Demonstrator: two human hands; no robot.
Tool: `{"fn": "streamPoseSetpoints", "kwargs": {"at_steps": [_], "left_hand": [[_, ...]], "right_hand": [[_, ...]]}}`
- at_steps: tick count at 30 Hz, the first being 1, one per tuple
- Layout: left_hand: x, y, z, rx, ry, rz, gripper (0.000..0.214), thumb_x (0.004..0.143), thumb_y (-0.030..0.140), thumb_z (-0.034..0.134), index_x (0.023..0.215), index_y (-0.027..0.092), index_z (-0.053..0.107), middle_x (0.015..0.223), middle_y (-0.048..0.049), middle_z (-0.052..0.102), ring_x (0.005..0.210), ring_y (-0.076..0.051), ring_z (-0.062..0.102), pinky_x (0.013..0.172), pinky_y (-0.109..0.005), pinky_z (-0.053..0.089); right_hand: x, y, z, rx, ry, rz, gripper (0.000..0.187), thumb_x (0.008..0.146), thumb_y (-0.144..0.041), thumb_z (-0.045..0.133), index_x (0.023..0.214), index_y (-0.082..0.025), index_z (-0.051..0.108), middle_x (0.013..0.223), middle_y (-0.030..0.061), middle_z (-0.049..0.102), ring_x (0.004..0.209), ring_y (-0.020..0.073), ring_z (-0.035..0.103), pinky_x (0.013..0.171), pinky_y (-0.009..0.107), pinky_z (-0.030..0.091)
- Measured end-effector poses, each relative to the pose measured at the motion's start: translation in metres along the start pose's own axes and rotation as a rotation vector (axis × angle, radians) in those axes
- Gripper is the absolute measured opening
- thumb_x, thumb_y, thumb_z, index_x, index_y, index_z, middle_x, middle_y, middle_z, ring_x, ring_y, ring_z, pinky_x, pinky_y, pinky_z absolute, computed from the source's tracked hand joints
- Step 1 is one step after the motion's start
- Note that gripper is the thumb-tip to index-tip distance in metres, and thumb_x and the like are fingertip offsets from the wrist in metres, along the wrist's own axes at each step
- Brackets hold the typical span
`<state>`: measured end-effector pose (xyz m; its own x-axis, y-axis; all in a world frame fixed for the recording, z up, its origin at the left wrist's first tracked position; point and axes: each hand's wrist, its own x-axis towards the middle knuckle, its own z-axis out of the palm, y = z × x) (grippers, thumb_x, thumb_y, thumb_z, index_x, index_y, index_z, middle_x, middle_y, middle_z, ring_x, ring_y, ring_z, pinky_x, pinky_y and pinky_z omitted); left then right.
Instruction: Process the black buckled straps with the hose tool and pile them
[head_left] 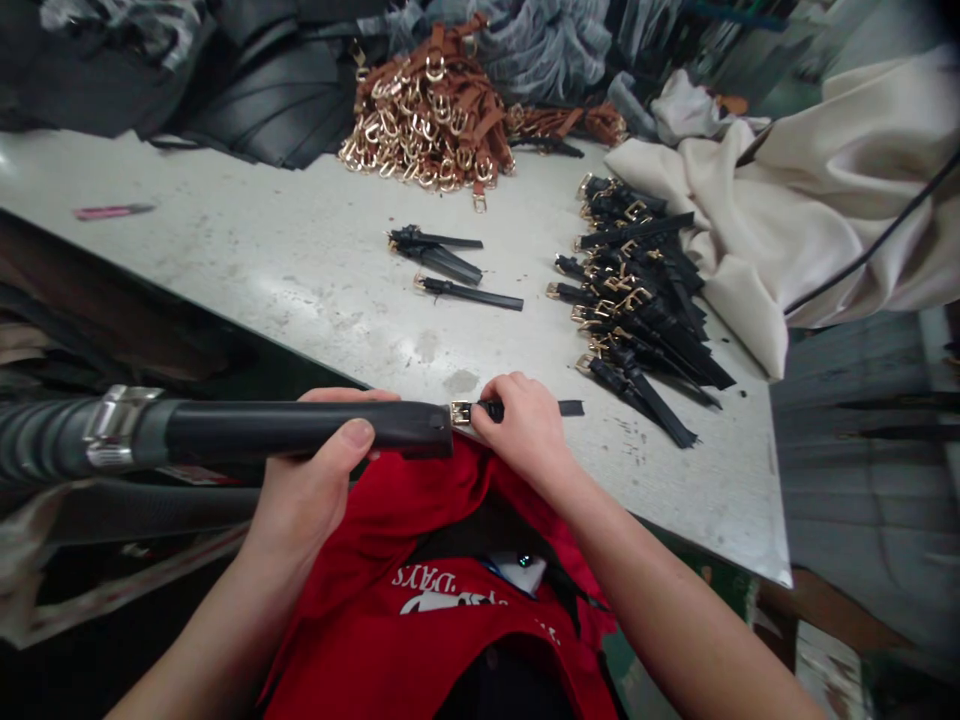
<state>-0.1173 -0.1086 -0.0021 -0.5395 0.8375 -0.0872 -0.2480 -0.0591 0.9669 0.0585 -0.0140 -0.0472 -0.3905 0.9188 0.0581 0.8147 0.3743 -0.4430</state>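
Observation:
My left hand (319, 480) is wrapped round a black tube nozzle (300, 430) joined to a ribbed hose (41, 440) by a metal clamp. The nozzle's end points right, at the near table edge. My right hand (525, 425) pinches a short black strap with a gold buckle (480, 410), holding the buckle right at the nozzle's mouth. The strap's tail (571, 408) lies flat on the table beyond my fingers.
A grey worktable (300, 280) holds a pile of black buckled straps (637, 300) at right, a few loose ones (450, 270) in the middle, and a heap of brown straps (431, 110) at the back. Beige cloth (787, 200) lies right. A pink pen (112, 211) lies far left.

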Motion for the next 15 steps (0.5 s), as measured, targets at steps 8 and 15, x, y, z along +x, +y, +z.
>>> {"fn": "streamPoseSetpoints", "kwargs": {"at_steps": [8, 15], "left_hand": [[0.000, -0.001, -0.002, 0.001, 0.005, -0.011, 0.027, 0.057, 0.032, 0.085, 0.079, 0.022, 0.072, 0.082, -0.0049, 0.077, 0.067, -0.017, 0.066, 0.051, -0.023, 0.048], [-0.003, 0.004, 0.000, 0.018, -0.006, -0.003, 0.022, 0.059, 0.035, 0.084, 0.075, 0.024, 0.073, 0.080, -0.0045, 0.076, 0.066, -0.019, 0.064, 0.057, -0.028, 0.051]], "right_hand": [[-0.012, 0.025, 0.000, 0.100, -0.016, -0.214, 0.026, 0.084, -0.020, 0.057, 0.110, -0.019, 0.061, 0.107, 0.0114, 0.065, 0.098, 0.0266, 0.058, 0.085, 0.041, 0.044], [-0.012, 0.023, 0.001, 0.059, -0.048, -0.301, 0.022, 0.092, -0.018, 0.051, 0.106, -0.024, 0.068, 0.110, 0.0085, 0.064, 0.098, 0.0249, 0.057, 0.083, 0.040, 0.043]]}}
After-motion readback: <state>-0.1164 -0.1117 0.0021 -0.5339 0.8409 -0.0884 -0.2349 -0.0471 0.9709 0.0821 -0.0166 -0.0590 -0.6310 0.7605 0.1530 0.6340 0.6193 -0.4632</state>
